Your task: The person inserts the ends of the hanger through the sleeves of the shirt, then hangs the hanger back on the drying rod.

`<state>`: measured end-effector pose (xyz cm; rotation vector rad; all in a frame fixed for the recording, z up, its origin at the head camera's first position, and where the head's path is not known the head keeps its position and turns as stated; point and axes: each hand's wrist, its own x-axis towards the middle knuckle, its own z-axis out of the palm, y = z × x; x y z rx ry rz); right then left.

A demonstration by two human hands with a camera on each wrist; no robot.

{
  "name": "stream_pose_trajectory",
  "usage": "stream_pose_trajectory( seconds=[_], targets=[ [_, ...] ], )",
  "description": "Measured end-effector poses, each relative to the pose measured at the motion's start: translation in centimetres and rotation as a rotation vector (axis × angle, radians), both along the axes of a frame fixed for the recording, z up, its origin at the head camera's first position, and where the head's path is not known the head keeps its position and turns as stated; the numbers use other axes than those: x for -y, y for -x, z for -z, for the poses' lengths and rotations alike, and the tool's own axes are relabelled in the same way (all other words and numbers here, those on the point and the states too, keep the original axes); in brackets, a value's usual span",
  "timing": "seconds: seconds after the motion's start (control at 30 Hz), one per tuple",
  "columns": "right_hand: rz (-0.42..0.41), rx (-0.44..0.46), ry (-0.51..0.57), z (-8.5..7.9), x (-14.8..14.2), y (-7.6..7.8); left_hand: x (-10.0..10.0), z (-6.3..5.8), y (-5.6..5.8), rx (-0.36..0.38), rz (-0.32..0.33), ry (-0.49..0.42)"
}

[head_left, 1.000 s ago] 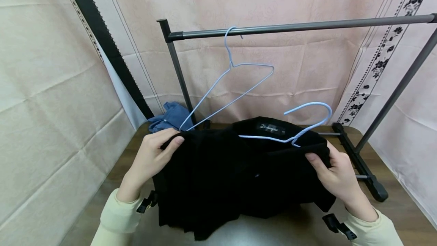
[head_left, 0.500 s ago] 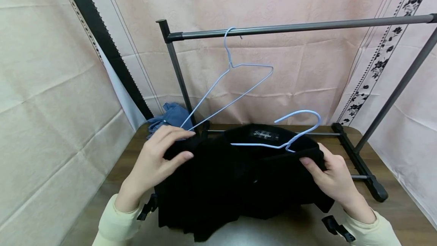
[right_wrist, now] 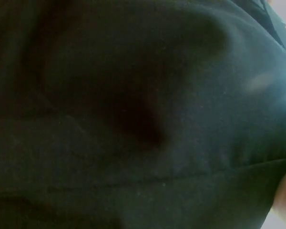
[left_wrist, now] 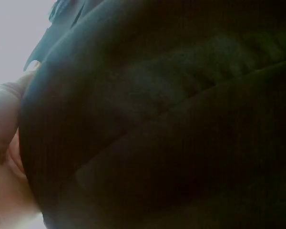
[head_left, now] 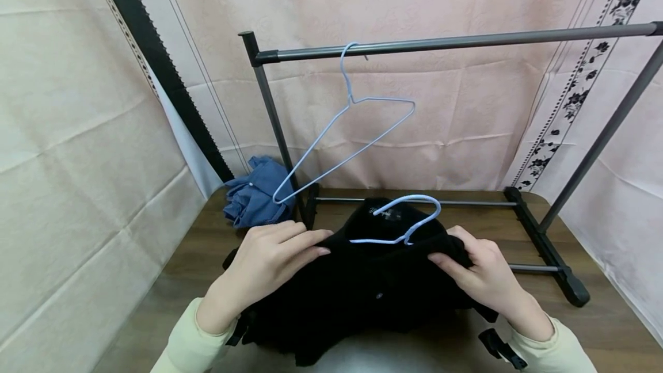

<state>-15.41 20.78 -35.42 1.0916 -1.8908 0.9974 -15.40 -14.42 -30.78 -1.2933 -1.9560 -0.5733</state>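
Black garment [head_left: 352, 304], one, with small front button: lying rumpled in front of the rack [head_left: 456, 43]. Blue hanger [head_left: 418, 227], one: its hook is standing out of the collar, while its shoulder ends are hiding under cloth. Hands, two: the left hand [head_left: 259, 266] and right hand [head_left: 484, 269] are pinching the fabric on either side of the collar. The hanger could be slipping askew, or a shoulder sliding off, were either side pulled unevenly. Second hanger [head_left: 350, 96]: hanging from the rack. Blue cloth [head_left: 256, 194]: lying crumpled by the rack's left foot. Tabletop [head_left: 171, 298]: supporting the rack.
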Motion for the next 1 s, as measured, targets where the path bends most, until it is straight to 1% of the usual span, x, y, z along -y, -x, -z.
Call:
stream_pose_trajectory(
  seconds=[0.13,0.27,0.3,0.37,0.47,0.53,0.7,0.73,0.77,0.9,1.0],
  targets=[
    [0.018,0.009,-0.054,0.0,-0.4,-0.1,0.4,0.2,0.1,-0.022,-0.018,-0.016],
    [0.063,0.081,-0.135,-0.2,-1.6,-0.4,0.8,0.2,0.1,-0.078,-0.03,-0.074],
    [0.075,0.088,-0.141,-0.2,-1.9,-0.4,0.9,0.1,0.2,-0.09,-0.03,-0.091],
    [0.087,0.08,-0.134,-0.2,-2.5,-0.3,1.2,0.0,0.3,-0.102,-0.026,-0.123],
    [0.065,0.045,-0.111,-0.1,-3.2,0.0,1.7,-0.1,0.4,-0.113,-0.024,-0.155],
    [0.065,0.035,-0.114,0.0,-3.7,0.2,2.1,-0.2,0.4,-0.117,-0.022,-0.173],
    [0.154,0.038,-0.176,0.3,-4.9,0.2,2.7,-0.3,0.3,-0.126,-0.027,-0.193],
    [0.162,0.041,-0.183,0.3,-5.1,0.1,2.7,-0.3,0.3,-0.122,-0.026,-0.195],
    [0.161,0.048,-0.188,0.4,-5.3,0.1,2.8,-0.3,0.3,-0.122,-0.027,-0.195],
    [0.108,0.07,-0.18,0.8,-5.8,0.1,2.8,-0.3,0.3,-0.113,-0.024,-0.199],
    [0.071,0.065,-0.171,1.2,-5.9,0.1,2.9,-0.3,0.3,-0.106,-0.02,-0.203]
  ],
)
